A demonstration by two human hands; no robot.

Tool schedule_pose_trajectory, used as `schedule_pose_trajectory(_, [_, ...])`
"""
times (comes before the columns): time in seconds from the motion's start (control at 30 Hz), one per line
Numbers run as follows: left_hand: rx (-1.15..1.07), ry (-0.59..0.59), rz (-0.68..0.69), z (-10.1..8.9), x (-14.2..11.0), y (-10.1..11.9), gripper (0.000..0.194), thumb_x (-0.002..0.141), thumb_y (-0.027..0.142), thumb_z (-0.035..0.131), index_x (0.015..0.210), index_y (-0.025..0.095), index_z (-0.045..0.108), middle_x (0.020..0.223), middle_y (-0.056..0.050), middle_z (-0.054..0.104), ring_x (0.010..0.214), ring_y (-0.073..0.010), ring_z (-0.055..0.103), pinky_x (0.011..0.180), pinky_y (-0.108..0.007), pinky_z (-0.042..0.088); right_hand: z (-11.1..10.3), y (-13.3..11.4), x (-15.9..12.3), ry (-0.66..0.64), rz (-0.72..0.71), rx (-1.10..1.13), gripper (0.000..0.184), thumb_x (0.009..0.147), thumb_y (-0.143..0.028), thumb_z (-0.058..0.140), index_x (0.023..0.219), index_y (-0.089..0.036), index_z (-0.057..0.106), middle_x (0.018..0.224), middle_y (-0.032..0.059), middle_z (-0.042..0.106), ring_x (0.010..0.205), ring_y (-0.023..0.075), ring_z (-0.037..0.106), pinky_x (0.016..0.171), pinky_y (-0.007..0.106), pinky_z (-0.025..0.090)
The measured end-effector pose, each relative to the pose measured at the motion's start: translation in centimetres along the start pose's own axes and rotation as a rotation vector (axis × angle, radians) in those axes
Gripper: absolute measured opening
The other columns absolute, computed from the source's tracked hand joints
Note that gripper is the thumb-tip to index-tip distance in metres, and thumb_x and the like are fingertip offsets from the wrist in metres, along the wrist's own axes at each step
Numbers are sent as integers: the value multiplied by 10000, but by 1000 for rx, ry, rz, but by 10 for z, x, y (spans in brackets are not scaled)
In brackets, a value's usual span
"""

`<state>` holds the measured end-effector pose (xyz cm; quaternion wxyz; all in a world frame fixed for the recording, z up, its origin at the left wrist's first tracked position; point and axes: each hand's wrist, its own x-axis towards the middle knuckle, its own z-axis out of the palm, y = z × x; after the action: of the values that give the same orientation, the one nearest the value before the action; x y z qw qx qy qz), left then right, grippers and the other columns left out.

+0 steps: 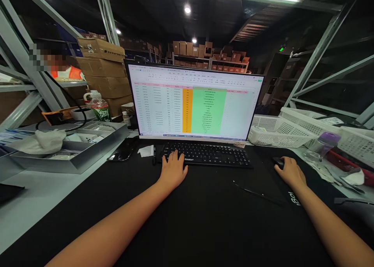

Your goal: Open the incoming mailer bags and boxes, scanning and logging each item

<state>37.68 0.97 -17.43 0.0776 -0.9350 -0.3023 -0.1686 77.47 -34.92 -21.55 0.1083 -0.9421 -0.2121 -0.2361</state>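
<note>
My left hand (174, 167) rests with spread fingers on the left end of a black keyboard (216, 157), its fingertips on the keys. My right hand (291, 173) is curved over a black computer mouse (279, 162), most of which it hides. Behind the keyboard stands a monitor (163, 103) with a spreadsheet that has an orange column and a green column. Both forearms lie across a large black desk mat (210, 220). A dark pen (154, 156) and a white scrap of paper (145, 151) are just left of the keyboard.
At left are a phone (121, 152), a grey divided box (84, 158), a bottle (98, 105) and stacked cartons (106, 84). White baskets (280, 131), a purple-lidded cup (327, 140) and gloves (324, 171) sit at right. A thin cable (253, 192) crosses the mat. A person in orange (74, 72) is behind.
</note>
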Motion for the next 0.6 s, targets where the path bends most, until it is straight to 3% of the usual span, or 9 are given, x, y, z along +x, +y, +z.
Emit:
schedule_pose_trajectory(0.17, [12,-10,-1,-1,0,1,500,978,333,493,1426,114,529,1555,-248,445,1432,-385,429,1168,-644,331,2,3,-1,-15,-26,10,552,922,-426,500,1401,-162,576,1361,173,570,1189,346,602,1003,448,493])
schedule_pose_trajectory(0.43, [12,-8,-2,0,0,1,500,978,330,492,1429,117,526,1559,-242,444,1435,-386,427,1169,-651,329,2,2,2,-3,-12,6,522,884,-407,545,1277,-68,602,1238,235,606,1104,357,630,943,451,512])
schedule_pose_trajectory(0.6, [4,-6,2,0,0,0,497,980,330,493,1425,111,531,1554,-248,447,1438,-387,423,1167,-652,332,-2,0,0,-9,-25,9,557,898,-400,533,1370,-106,579,1278,208,601,1156,350,615,1015,446,486])
